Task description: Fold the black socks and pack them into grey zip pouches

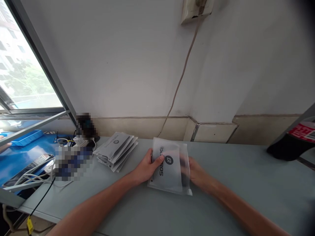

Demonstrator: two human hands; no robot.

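Observation:
A frosted plastic pouch (169, 164) with dark lettering and a round logo is held upright over the grey table (246, 183). My left hand (147, 167) grips its left edge, thumb across the front. My right hand (195, 173) is closed on its right side, mostly behind the pouch and blurred. A dark shape shows through the pouch near my right fingers. A fanned stack of several similar pouches (115, 150) lies to the left of my left hand.
White chargers and cables (73, 144) lie at the table's left end beside a blue surface (22, 157). A window is at far left. A cable (180, 78) runs down the wall from a socket. A dark object (290, 146) sits far right.

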